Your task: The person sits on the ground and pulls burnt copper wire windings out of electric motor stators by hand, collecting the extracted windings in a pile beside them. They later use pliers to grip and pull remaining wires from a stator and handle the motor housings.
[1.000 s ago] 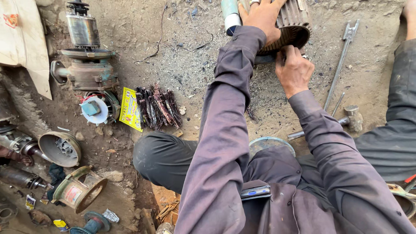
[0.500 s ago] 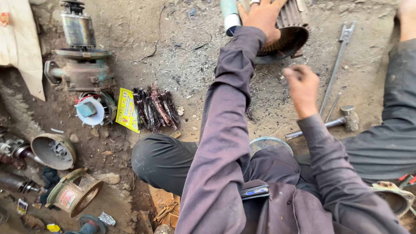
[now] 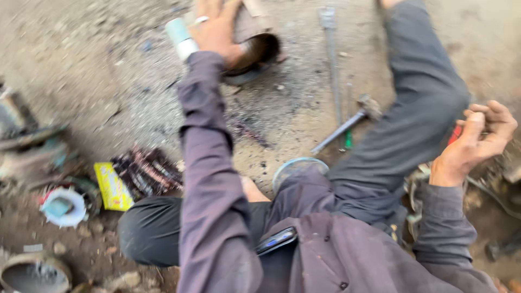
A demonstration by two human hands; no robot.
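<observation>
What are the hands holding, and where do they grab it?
The left hand rests on top of the round metal motor part. The right hand is curled; too blurred to tell if it holds anything.

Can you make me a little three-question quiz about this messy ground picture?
1. True or false: the left hand rests on the ribbed metal cylinder.
2. What lies nearest the hammer? A) long wrench B) yellow packet C) round metal housing
3. What colour is the sleeve on the left arm?

Key: 1 true; 2 A; 3 purple.
</observation>
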